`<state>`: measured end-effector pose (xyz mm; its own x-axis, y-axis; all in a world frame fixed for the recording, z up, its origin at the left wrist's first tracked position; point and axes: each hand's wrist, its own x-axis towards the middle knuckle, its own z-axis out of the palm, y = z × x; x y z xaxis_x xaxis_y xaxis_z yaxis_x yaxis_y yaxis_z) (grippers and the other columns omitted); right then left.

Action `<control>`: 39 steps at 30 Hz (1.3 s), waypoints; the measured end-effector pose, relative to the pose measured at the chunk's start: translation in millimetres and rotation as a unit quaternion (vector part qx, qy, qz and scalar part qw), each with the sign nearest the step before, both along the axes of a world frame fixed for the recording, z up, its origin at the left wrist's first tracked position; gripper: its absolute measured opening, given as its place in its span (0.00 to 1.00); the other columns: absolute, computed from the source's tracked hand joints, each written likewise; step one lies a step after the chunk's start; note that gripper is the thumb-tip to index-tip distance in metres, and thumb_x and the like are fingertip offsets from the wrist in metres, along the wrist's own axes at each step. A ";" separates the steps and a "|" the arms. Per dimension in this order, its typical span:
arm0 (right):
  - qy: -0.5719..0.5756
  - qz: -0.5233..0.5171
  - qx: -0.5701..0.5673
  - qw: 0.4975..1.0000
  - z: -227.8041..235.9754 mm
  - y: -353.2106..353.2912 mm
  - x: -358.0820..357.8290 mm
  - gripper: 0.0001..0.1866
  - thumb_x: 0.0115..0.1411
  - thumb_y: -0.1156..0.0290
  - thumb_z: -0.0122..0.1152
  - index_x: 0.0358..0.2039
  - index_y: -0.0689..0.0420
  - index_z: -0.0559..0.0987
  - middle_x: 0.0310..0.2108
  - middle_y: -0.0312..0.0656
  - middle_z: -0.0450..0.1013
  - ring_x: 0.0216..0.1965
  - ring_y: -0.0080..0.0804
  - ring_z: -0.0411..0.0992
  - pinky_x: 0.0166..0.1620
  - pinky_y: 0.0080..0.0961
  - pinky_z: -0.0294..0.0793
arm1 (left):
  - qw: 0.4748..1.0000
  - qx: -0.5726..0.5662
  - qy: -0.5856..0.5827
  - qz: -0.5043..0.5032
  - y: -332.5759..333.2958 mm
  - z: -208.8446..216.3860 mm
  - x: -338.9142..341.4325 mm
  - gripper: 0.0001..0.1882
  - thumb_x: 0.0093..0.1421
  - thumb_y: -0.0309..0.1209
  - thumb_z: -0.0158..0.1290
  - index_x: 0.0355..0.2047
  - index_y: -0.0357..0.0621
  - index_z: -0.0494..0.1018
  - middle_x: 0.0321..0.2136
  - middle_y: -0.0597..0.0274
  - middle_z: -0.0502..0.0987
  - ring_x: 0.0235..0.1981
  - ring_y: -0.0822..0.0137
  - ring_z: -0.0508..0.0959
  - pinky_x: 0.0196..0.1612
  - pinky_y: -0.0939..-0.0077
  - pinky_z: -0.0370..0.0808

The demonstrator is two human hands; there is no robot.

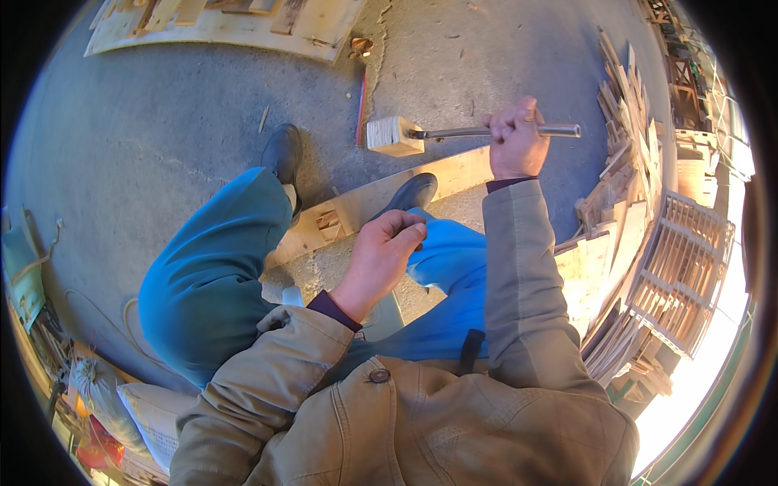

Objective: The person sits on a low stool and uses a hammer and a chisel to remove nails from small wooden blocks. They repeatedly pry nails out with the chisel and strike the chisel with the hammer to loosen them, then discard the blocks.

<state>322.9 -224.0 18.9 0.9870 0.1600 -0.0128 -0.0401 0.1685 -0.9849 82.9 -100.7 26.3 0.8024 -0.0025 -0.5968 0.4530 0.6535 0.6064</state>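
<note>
My right hand [519, 142] is wrapped round the metal tube handle of a mallet [395, 136]. The mallet has a pale, block-shaped wooden head and is held level, its head pointing left above the floor. Over my right thigh, my left hand [381, 253] is closed, thumb against the curled fingers; whatever they may hold is hidden. Below both hands a long wooden board [356, 212] lies slantwise by my shoes. Small wood pieces [328, 224] show at the board between my feet.
A pale sheet [227, 31] bearing wood strips lies at the far left. Scrap wood [624, 130] is heaped along the right, near a slatted wooden rack [681, 271]. A red strip [361, 109] lies beyond the mallet. Sacks [154, 417] stand at the lower left.
</note>
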 end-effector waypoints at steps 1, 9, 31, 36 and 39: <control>-0.006 -0.010 0.013 1.000 5.8 -2.4 1.8 0.25 0.70 0.54 0.58 0.19 0.53 0.68 0.15 0.31 0.57 0.19 0.25 0.60 0.36 0.38 0.74 | 1.000 0.001 0.000 -0.001 -0.2 -0.1 0.0 0.13 0.70 0.30 0.53 0.48 0.31 0.76 0.38 0.60 0.79 0.38 0.71 0.79 0.46 0.74 0.78; -0.100 -0.015 0.012 0.995 90.1 -19.5 17.3 0.27 0.72 0.48 0.51 0.20 0.50 0.63 0.15 0.31 0.53 0.18 0.27 0.56 0.31 0.37 0.69 | 1.000 -0.006 -0.011 0.004 -1.8 -5.4 -1.3 0.12 0.70 0.31 0.53 0.46 0.35 0.77 0.37 0.61 0.79 0.37 0.71 0.78 0.45 0.75 0.77; 0.041 -0.067 0.012 0.997 -86.7 35.5 23.1 0.17 0.72 0.62 0.55 0.27 0.57 0.70 0.18 0.30 0.57 0.19 0.21 0.57 0.29 0.28 0.66 | 0.999 0.003 0.050 0.018 4.9 -6.4 -2.2 0.12 0.68 0.29 0.54 0.46 0.32 0.76 0.36 0.61 0.79 0.37 0.72 0.78 0.44 0.76 0.76; 0.095 -0.109 0.072 0.987 -78.4 9.4 22.2 0.18 0.72 0.61 0.53 0.24 0.54 0.67 0.18 0.31 0.55 0.20 0.25 0.57 0.35 0.34 0.69 | 0.999 -0.001 0.042 0.022 2.3 -2.6 1.2 0.12 0.68 0.29 0.54 0.45 0.32 0.76 0.35 0.63 0.78 0.36 0.73 0.76 0.42 0.77 0.75; 0.114 -0.134 0.098 0.980 -87.4 -11.7 24.7 0.20 0.73 0.61 0.50 0.23 0.52 0.64 0.17 0.32 0.56 0.21 0.28 0.57 0.39 0.39 0.69 | 0.999 0.004 0.034 0.020 1.1 -0.6 2.2 0.12 0.67 0.29 0.55 0.45 0.32 0.76 0.34 0.63 0.78 0.36 0.73 0.76 0.42 0.77 0.75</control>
<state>347.7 -235.7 -68.5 0.9690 -0.0824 -0.2328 -0.1839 0.3884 -0.9030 85.1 -99.6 25.6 0.7592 0.0332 -0.6500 0.4673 0.6674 0.5799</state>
